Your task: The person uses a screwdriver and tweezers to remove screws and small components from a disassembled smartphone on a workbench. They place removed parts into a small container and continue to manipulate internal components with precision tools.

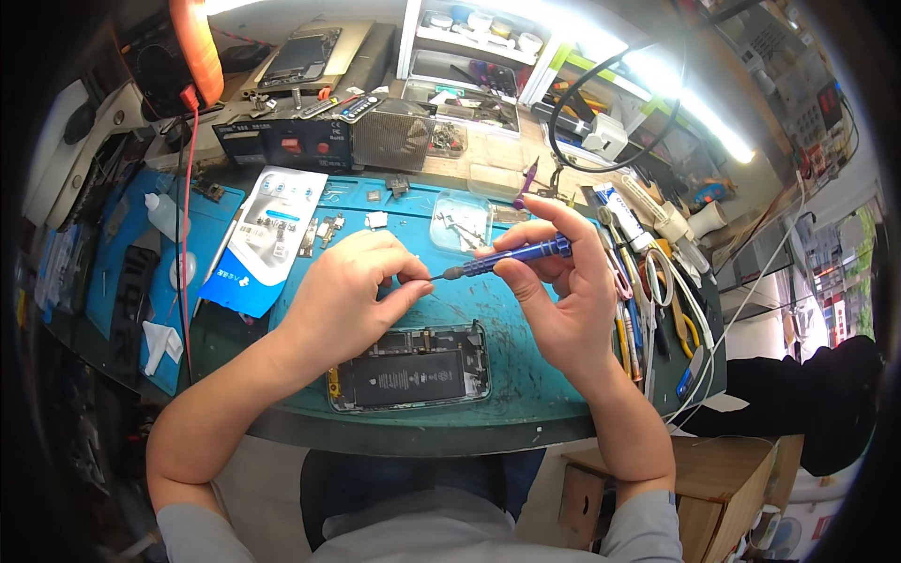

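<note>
My right hand (563,310) grips a blue screwdriver (511,254) held nearly level, its thin shaft pointing left. My left hand (357,291) pinches at that shaft's end; anything small between the fingertips is hidden. Below both hands lies an opened phone (407,371) with its black battery and inner parts showing, near the front edge of the blue work mat (526,375). A clear plastic box (459,221) with small pieces inside sits just behind the screwdriver. Small metal parts (328,230) lie behind my left hand.
A white-and-blue pouch (263,239) and bottle (167,214) are left. Assorted tools and cables (657,281) crowd the right. A dark equipment box (280,143) and shelves (465,42) stand behind. A black cable loop (563,122) hangs above. A wooden cabinet (713,469) is at lower right.
</note>
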`<state>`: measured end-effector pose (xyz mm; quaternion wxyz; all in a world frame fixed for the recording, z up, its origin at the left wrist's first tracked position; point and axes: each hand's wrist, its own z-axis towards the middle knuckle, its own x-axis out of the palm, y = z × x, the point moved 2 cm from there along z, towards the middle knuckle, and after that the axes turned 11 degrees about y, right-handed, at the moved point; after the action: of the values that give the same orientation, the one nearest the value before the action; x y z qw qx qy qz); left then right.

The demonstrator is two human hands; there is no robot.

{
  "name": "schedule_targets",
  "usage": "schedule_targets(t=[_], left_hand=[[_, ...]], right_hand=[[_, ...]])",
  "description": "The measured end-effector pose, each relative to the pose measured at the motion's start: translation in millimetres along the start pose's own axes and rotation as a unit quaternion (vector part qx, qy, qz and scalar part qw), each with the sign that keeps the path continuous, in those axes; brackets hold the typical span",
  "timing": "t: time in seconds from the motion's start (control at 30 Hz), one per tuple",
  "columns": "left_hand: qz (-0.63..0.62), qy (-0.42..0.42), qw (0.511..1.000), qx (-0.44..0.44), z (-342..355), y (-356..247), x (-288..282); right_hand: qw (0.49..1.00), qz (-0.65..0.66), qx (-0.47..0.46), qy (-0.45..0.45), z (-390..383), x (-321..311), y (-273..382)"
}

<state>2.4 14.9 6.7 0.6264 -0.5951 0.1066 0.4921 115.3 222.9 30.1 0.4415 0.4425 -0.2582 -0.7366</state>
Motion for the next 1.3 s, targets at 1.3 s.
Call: schedule_targets(t=[1.3], left_hand=[[-0.026,-0.019,0.999,-0.019,3,-15,0]], right_hand=[[0.993,-0.072,-0.088,-0.026,-7,-2,10]])
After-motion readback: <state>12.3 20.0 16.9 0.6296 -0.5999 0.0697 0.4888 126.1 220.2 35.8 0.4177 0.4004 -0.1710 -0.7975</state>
